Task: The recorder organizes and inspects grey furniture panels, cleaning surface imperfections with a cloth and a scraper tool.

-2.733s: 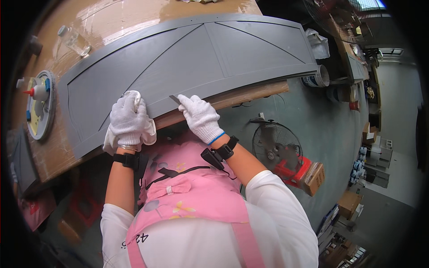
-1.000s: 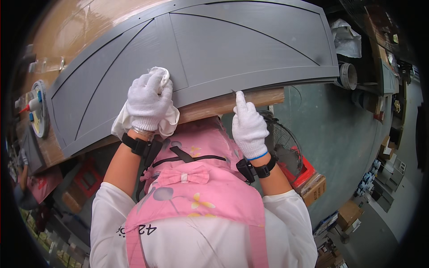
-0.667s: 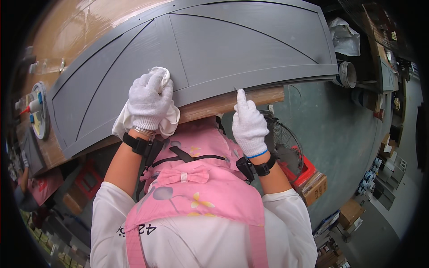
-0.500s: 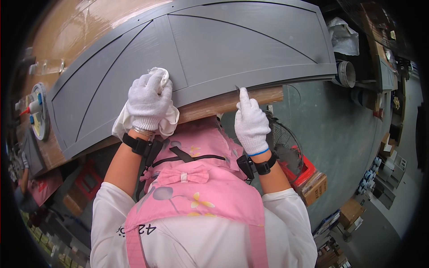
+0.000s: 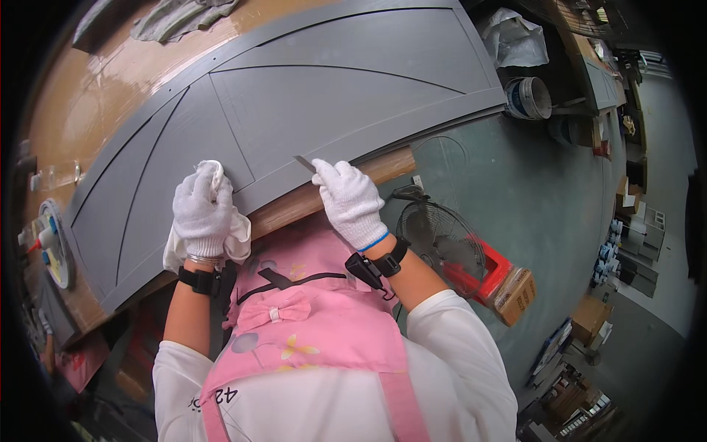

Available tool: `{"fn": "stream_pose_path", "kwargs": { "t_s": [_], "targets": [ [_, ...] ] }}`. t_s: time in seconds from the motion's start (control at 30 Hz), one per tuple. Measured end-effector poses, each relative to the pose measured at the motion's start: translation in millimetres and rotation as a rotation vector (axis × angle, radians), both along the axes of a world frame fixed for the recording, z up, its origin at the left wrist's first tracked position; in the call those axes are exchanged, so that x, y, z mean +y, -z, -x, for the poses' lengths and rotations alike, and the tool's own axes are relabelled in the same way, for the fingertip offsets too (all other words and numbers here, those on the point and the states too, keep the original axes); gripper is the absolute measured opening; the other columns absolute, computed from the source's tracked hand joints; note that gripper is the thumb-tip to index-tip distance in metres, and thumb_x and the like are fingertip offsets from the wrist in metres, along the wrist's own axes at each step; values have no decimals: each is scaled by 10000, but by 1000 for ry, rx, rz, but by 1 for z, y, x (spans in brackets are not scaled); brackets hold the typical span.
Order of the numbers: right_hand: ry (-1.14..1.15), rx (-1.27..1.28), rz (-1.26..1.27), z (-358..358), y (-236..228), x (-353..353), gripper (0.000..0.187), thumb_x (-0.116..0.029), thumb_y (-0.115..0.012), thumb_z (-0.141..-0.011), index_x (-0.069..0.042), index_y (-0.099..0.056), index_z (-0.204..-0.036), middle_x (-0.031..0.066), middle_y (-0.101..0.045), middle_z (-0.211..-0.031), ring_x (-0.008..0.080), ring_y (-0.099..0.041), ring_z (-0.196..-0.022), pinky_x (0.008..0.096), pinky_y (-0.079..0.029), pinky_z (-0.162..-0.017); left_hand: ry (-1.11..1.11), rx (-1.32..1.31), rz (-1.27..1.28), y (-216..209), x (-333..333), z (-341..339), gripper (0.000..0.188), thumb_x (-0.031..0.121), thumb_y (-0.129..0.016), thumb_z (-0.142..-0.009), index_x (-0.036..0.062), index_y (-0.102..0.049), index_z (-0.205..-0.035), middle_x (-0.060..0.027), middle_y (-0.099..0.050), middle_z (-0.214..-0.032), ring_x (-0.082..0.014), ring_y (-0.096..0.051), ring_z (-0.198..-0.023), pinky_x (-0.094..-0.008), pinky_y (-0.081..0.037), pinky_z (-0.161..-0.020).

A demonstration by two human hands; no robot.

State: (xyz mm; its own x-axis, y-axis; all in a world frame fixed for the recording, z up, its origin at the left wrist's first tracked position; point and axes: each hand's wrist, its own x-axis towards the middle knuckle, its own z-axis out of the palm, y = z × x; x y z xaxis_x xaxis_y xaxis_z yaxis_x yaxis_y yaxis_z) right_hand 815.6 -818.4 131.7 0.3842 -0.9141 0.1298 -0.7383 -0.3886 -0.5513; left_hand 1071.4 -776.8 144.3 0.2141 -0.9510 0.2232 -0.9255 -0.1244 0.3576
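A long grey panel (image 5: 331,99) with raised trim lies across the bench before me. My gloved left hand (image 5: 200,217) is closed around a bunched white cloth (image 5: 239,234) and rests on the panel near its front edge. The cloth hangs down beside the wrist and also pokes out above the fingers. To the right, my gloved right hand (image 5: 349,202) is closed on a thin, flat metal blade (image 5: 303,163). Its tip points up and left over the panel's front border. Whether the blade touches the surface I cannot tell. My fingers hide its other end.
Bottles sit in a round tub (image 5: 57,243) at the left. A grey rag (image 5: 180,18) lies on the bench at the back. Beyond the panel's right end stands a bucket (image 5: 529,98). A fan (image 5: 442,239) and a red stool (image 5: 482,272) are on the floor to my right.
My right hand has moved left along the panel's front edge, closer to my left hand, and more of the blade shows. The whole view has shifted. Both hands keep their hold.
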Motion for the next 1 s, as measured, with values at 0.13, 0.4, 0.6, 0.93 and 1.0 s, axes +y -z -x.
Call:
{"fn": "stream_pose_path", "kwargs": {
  "t_s": [0.13,0.4,0.6,0.93,1.0],
  "targets": [
    [386,223,141,111,3,-73,254,-236,-588,-903,-152,-618,-1141,142,-618,-878,349,-642,-752,457,-528,-634,-3,2,8,1,5,0,322,140,-665,-811,52,-651,-1120,-120,-635,-998,-310,-607,-921,-390,-501,-810],
    [377,131,139,177,-9,-115,209,-261,-564,-928,-142,-618,-1090,156,-620,-895,356,-634,-823,464,-528,-694,-19,9,-6,4,2,3,295,132,-639,-845,28,-644,-1121,-123,-625,-984,-306,-602,-924,-388,-495,-818],
    [655,272,252,254,10,-164,249,-276,-532,-948,-113,-590,-1126,158,-647,-958,363,-640,-857,476,-520,-725,-42,65,16,3,3,5,338,90,-644,-796,48,-649,-1131,-112,-610,-929,-282,-599,-843,-370,-500,-739],
    [530,147,120,196,10,-154,276,-264,-571,-942,-75,-625,-1136,172,-664,-1054,368,-644,-949,445,-524,-803,-138,35,-38,-2,-3,9,269,126,-667,-801,41,-657,-1056,-123,-618,-936,-290,-604,-866,-370,-501,-761],
    [515,-62,-16,189,3,-162,274,-228,-599,-939,-44,-624,-1141,168,-673,-1034,327,-654,-934,401,-516,-831,-116,143,-38,-6,-9,5,270,101,-645,-824,14,-643,-1079,-125,-613,-978,-276,-604,-909,-346,-497,-813]
  ]
}}
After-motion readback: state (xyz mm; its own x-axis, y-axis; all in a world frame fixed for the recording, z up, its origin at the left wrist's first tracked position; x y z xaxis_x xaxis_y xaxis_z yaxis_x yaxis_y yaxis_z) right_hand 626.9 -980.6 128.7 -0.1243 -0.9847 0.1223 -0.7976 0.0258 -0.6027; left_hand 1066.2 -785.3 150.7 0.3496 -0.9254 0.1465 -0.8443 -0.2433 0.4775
